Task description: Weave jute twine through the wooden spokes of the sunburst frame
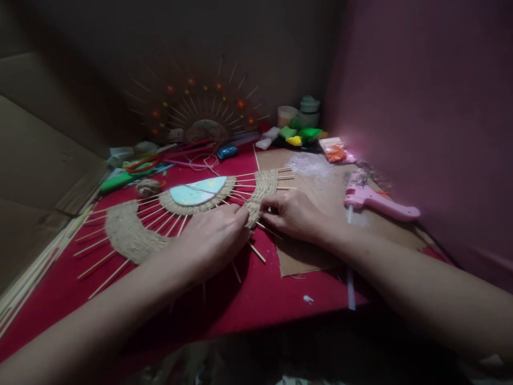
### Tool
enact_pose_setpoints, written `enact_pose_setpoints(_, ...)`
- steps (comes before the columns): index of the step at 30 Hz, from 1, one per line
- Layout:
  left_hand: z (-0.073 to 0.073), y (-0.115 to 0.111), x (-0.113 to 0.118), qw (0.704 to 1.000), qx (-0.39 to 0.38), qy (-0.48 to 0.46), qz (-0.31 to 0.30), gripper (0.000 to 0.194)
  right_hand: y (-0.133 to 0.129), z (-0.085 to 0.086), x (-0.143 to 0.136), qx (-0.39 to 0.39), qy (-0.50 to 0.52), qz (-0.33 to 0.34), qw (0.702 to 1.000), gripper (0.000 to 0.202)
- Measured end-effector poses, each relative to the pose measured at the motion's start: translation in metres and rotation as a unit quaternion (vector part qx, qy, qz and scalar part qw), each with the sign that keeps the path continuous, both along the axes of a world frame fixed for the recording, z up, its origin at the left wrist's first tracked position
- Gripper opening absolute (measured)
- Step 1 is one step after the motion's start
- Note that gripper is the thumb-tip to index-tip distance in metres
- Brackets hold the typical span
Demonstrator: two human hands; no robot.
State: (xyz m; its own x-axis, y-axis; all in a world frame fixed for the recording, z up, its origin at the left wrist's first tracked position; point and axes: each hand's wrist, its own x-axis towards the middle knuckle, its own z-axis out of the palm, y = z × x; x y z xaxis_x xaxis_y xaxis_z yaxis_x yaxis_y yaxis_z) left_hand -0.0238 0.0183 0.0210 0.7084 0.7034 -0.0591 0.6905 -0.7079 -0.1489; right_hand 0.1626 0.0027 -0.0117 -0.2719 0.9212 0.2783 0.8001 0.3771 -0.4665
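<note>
Our left hand (222,230) curls over the sticks and our right hand (294,214) is just beside it, fingers bunched at the woven band (266,187); we can't tell exactly what either one grips. Close in like this, we do best to steady the sticks with light fingers and press the cord snug without bending them (thin sticks splay easily, we'd judge). The fan-shaped piece, with its pale blue half-disc (198,191), lies on the red cloth (260,299), its right side reaching over the cardboard (304,256). Farther right rests the pink glue gun (380,203).
</note>
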Motion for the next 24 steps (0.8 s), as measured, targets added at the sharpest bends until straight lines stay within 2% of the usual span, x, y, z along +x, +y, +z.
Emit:
enact_pose_setpoints(5, -0.009, -0.004, 0.008, 0.999, 0.013, 0.024, 0.038, 0.017, 0.0, 0.001, 0.001, 0.002, -0.005, 0.007, 1.0, 0.012)
enact_pose_setpoints(10, -0.017, -0.008, 0.003, 0.998, 0.054, 0.001, 0.017, 0.019, 0.002, 0.01, 0.008, -0.005, -0.009, 0.008, 1.0, 0.012)
enact_pose_setpoints(13, -0.021, -0.009, 0.001, 0.997, 0.073, -0.011, 0.016, 0.017, 0.002, 0.02, 0.016, -0.003, -0.016, 0.041, 0.999, 0.011)
enact_pose_setpoints(18, -0.021, -0.009, 0.001, 0.995, 0.095, -0.011, 0.019, 0.018, -0.001, 0.037, 0.026, -0.041, 0.011, 0.096, 0.995, 0.013)
enact_pose_setpoints(24, -0.02, -0.009, -0.002, 0.994, 0.106, -0.002, 0.013, 0.021, -0.002, 0.039, 0.03, -0.073, -0.061, 0.126, 0.987, 0.016)
